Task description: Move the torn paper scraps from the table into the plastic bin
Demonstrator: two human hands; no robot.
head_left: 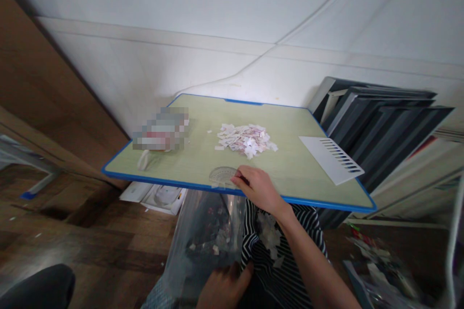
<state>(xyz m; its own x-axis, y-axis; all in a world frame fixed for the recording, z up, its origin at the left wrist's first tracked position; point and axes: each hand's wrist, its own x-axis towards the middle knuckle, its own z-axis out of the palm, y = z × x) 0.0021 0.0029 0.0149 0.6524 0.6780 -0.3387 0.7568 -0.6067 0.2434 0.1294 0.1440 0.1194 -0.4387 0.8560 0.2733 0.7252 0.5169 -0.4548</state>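
My right hand point(257, 186) pinches one end of a clear protractor point(222, 175), which lies at the front edge of a green-topped table point(286, 174) with a blue rim. A small paper scrap sits beside the protractor's lower edge. Beyond it, a heap of torn white and pinkish paper scraps point(246, 139) is spread on the tabletop. Low in the view, my left hand point(226, 286) closes on the edge of black-and-white striped cloth point(250, 236) over my lap; its fingertips are partly hidden. More scraps point(268, 234) rest in the cloth's folds.
A translucent plastic bin point(181, 251) with scraps inside stands under the table's front edge. A blurred-out object point(161, 130) occupies the table's left, and a white slotted board point(322, 159) its right. Dark flat panels point(384, 130) lean against the wall.
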